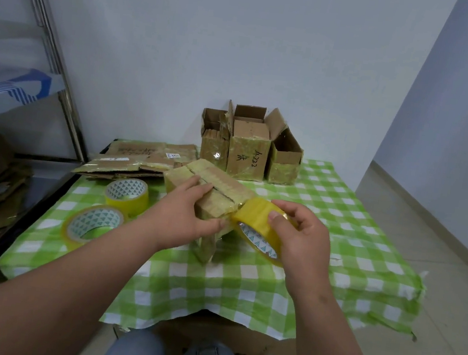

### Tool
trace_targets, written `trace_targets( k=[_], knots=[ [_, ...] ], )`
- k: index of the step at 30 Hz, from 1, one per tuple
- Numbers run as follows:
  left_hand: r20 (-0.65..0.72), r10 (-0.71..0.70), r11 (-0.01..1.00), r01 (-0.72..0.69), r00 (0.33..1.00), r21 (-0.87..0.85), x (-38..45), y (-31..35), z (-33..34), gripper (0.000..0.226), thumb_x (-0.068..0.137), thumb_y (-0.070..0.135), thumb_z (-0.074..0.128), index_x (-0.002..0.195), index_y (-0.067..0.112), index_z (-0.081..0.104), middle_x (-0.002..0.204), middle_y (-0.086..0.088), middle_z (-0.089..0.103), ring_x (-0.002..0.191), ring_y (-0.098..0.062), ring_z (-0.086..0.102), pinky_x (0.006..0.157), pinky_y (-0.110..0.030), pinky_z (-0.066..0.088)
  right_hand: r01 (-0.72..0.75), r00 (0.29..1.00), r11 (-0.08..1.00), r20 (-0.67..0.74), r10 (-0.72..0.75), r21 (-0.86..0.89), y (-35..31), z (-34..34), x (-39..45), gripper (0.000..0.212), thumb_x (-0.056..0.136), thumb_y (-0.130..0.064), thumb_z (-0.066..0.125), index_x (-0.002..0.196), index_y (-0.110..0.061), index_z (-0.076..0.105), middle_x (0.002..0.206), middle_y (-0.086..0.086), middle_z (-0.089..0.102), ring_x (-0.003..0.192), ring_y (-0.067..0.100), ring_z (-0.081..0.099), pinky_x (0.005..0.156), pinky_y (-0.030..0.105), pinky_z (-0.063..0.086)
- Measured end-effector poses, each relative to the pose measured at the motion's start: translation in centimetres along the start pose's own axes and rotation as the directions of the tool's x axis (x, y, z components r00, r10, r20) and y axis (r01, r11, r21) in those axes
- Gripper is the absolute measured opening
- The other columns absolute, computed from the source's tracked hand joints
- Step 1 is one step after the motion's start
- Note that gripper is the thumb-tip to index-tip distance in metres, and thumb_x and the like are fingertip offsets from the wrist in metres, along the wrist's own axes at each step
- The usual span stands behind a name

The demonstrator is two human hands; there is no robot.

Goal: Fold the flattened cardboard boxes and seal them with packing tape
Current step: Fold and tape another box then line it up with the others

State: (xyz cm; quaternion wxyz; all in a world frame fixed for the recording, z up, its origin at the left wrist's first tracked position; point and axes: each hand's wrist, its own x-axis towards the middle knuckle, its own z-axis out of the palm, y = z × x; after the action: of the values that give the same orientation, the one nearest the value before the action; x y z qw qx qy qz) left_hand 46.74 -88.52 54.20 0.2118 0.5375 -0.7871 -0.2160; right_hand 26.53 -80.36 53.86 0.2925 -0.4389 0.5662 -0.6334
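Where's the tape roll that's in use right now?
In the head view, right of centre: the right hand grips the tape roll against the near end of the box.

Frame centre: folded cardboard box (210, 187), brown, old tape along its closed top seam, tilted. Just right of it, touching its near corner: yellow packing-tape roll (259, 225), on edge. Centre left: flattened boxes (139, 162), stacked. Lower left: two spare tape rolls (127, 196), lying flat.

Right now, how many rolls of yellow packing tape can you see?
3. One yellow tape roll is gripped in the right hand beside the box; two more lie on the green checked tablecloth at left, one farther, one nearer.
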Motion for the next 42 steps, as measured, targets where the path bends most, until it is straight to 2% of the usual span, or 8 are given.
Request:
trace_targets(
  k=[3,7,13,20,25,29,36,42],
  knots=[
    [-0.022,0.061,0.997,-0.062,0.998,-0.050,-0.1,0.7,-0.9,0.097,0.072,0.057,0.074,0.154,0.028,0.032,0.164,0.016,0.009,0.147,-0.010,0.024,0.113,-0.026,0.026,0.040,0.998,0.997,-0.043,-0.038,0.059,-0.5,-0.1,-0.8,0.014,0.084,-0.022,0.070,0.088,-0.035,0.074,0.088,-0.004,0.073,0.082,0.020,0.069,0.071,0.043,0.059],
    [-0.007,0.127,0.991,-0.127,0.992,-0.036,0.5,0.9,-2.6,0.091,0.077,0.046,0.077,0.154,0.030,0.030,0.163,0.018,0.007,0.146,-0.007,0.021,0.110,-0.019,0.020,0.058,0.997,0.996,-0.059,-0.054,0.069,-0.6,0.8,-1.4,0.016,0.088,-0.021,0.069,0.088,-0.037,0.071,0.088,-0.010,0.073,0.079,0.012,0.069,0.070,0.039,0.059],
    [0.196,0.057,0.981,-0.091,0.979,0.169,1.3,-0.6,-2.6,0.068,0.096,0.024,0.061,0.152,0.043,0.027,0.165,0.005,0.014,0.146,-0.020,0.029,0.120,-0.037,0.025,-0.060,0.991,0.998,0.118,0.063,-0.025,0.8,4.5,-2.4,0.015,0.095,-0.024,0.063,0.106,-0.034,0.065,0.098,-0.009,0.071,0.090,0.009,0.067,0.081,0.033,0.056],
    [0.206,0.052,0.951,-0.112,0.977,0.288,2.2,-1.9,-1.1,0.054,0.100,0.040,0.049,0.148,0.053,0.028,0.163,0.009,0.014,0.144,-0.029,0.028,0.118,-0.046,0.026,-0.232,0.962,0.970,0.165,0.217,0.078,2.1,5.0,-1.7,0.018,0.095,-0.019,0.063,0.096,-0.037,0.065,0.089,-0.012,0.070,0.079,0.004,0.067,0.072,0.029,0.053],
    [0.217,0.098,0.979,-0.134,0.971,0.157,3.0,-2.3,-0.1,0.051,0.104,0.023,0.045,0.150,0.043,0.034,0.165,0.009,0.007,0.150,-0.019,0.020,0.118,-0.030,0.020,-0.293,0.935,0.955,0.223,0.275,0.050,2.7,5.1,-1.8,0.016,0.096,-0.028,0.062,0.106,-0.040,0.060,0.107,-0.001,0.067,0.098,0.013,0.063,0.080,0.034,0.051],
    [0.271,0.115,0.970,-0.167,0.956,0.179,3.4,-2.7,-0.6,0.045,0.106,0.033,0.036,0.150,0.044,0.032,0.166,0.006,0.003,0.151,-0.019,0.017,0.120,-0.033,0.019,-0.285,0.938,0.954,0.233,0.257,0.096,3.5,4.9,-2.2,0.018,0.096,-0.030,0.063,0.112,-0.038,0.061,0.103,0.004,0.069,0.096,0.021,0.067,0.089,0.046,0.054],
    [0.223,0.086,0.972,-0.131,0.971,0.196,3.8,-2.7,-0.5,0.043,0.103,0.047,0.037,0.147,0.049,0.035,0.166,0.009,0.005,0.150,-0.020,0.020,0.120,-0.039,0.022,-0.273,0.929,0.961,0.273,0.251,0.045,3.6,4.8,-3.0,0.012,0.097,-0.037,0.057,0.108,-0.038,0.060,0.092,-0.011,0.070,0.073,-0.006,0.064,0.055,0.010,0.046],
    [0.158,0.107,0.978,-0.132,0.982,0.159,3.7,-3.5,0.0,0.044,0.104,0.044,0.035,0.148,0.043,0.037,0.165,0.008,0.009,0.149,-0.019,0.022,0.117,-0.034,0.021,-0.267,0.913,0.962,0.333,0.236,0.051,3.5,4.6,-3.5,0.012,0.095,-0.018,0.061,0.105,-0.022,0.066,0.095,0.000,0.073,0.087,0.016,0.069,0.073,0.030,0.056]
  ],
)
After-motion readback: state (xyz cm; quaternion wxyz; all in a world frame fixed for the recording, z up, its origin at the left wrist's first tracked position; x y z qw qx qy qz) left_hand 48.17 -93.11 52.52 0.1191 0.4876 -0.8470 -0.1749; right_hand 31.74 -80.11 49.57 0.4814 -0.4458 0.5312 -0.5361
